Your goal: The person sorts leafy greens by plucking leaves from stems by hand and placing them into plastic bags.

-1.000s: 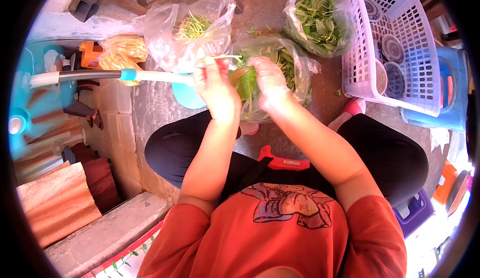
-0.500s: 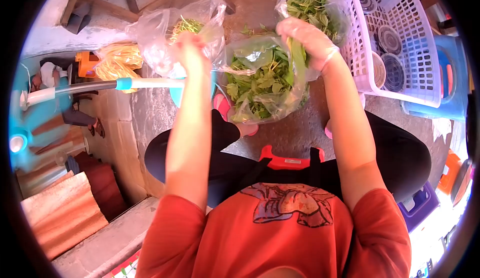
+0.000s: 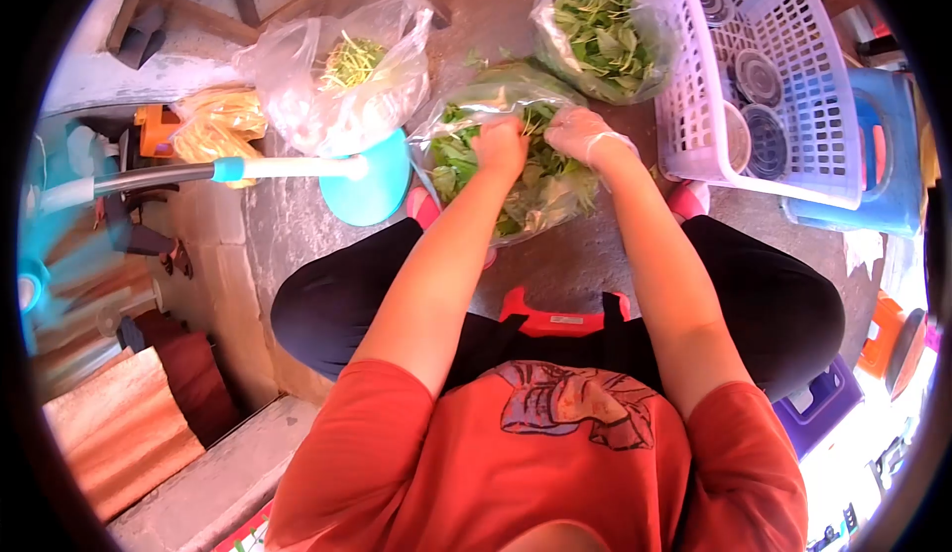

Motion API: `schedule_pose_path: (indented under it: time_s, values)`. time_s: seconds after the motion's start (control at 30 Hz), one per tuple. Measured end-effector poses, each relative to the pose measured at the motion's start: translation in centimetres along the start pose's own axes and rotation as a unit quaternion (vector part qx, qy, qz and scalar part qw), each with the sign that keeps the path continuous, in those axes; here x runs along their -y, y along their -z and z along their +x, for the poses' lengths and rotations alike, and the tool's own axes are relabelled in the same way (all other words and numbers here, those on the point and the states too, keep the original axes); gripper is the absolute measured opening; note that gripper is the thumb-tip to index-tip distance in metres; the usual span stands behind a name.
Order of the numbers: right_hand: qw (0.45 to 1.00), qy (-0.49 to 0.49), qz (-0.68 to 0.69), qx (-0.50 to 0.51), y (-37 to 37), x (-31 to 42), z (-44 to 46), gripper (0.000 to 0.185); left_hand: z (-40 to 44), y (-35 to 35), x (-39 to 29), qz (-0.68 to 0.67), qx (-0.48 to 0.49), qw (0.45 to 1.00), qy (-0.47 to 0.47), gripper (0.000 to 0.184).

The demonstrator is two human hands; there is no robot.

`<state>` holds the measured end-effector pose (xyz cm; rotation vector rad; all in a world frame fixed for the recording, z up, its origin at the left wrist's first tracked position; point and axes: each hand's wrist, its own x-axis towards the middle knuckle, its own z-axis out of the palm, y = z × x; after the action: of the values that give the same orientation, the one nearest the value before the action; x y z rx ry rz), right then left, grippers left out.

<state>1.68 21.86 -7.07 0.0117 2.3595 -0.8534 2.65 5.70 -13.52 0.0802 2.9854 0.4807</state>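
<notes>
Between my feet stands a clear plastic bag (image 3: 540,217) filled with leafy greens (image 3: 453,167). My left hand (image 3: 501,143) is down among those leaves, its fingers curled round some of them and partly hidden. Just to its right, my right hand (image 3: 583,137), in a clear thin glove, has its fingers closed on greens from the same bag. A few stems show between the two hands. Farther off to the right, another clear bag (image 3: 650,81) holds more leaves (image 3: 605,31). On the left, a third bag (image 3: 297,86) contains thin pale-green stems (image 3: 352,61).
A white perforated basket (image 3: 684,86) with round lidded containers (image 3: 764,140) stands at the right, beside a blue plastic stool (image 3: 883,170). On the left are a turquoise disc base (image 3: 367,187) with a white pole (image 3: 288,167) and a yellow plastic bag (image 3: 223,125).
My left hand has come right, from the bag of stems to the middle bag. My right hand has moved from beside the far right bag down into the middle bag's leaves.
</notes>
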Motion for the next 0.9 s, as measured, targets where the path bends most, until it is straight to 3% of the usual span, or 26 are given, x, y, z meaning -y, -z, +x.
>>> schedule_pose_path:
  time_s: [0.07,0.13,0.17,0.33,0.43,0.57,0.67,0.8,0.9]
  values:
    - [0.999,-0.014,0.037,0.004,1.1,0.3,-0.8,0.038,0.9,-0.7,0.9,-0.029,-0.007,1.000,-0.005,0.012]
    - [0.998,0.040,0.044,0.009,1.5,-0.2,-0.2,0.032,0.7,0.6,1.4,-0.096,-0.015,0.995,-0.025,0.012]
    - [0.993,0.074,0.085,0.018,1.2,-1.2,0.8,0.031,0.3,1.6,1.7,-0.210,0.006,0.977,-0.036,0.007]
    - [0.939,0.165,0.300,0.014,0.3,0.6,0.4,0.033,-2.4,9.7,-0.1,-0.443,0.052,0.895,0.007,0.005]
    - [0.926,0.240,0.290,0.033,0.9,2.3,-0.3,0.034,-3.4,12.0,-0.6,-0.534,0.053,0.843,0.031,0.008]
    - [0.926,0.280,0.254,0.015,1.2,4.4,-2.2,0.037,-4.3,13.6,-0.6,-0.689,0.089,0.705,0.144,0.009]
    - [0.927,0.289,0.234,-0.053,1.3,5.6,-4.5,0.031,-4.4,14.6,-1.1,-0.737,0.115,0.644,0.171,0.008]
    - [0.930,0.303,0.114,-0.176,0.7,6.1,-5.0,0.019,-4.6,15.3,-2.7,-0.660,0.068,0.726,0.183,0.013]
    - [0.924,0.318,0.086,-0.194,0.6,5.9,-4.8,0.017,-4.7,15.1,-2.8,-0.525,-0.004,0.845,0.097,0.017]
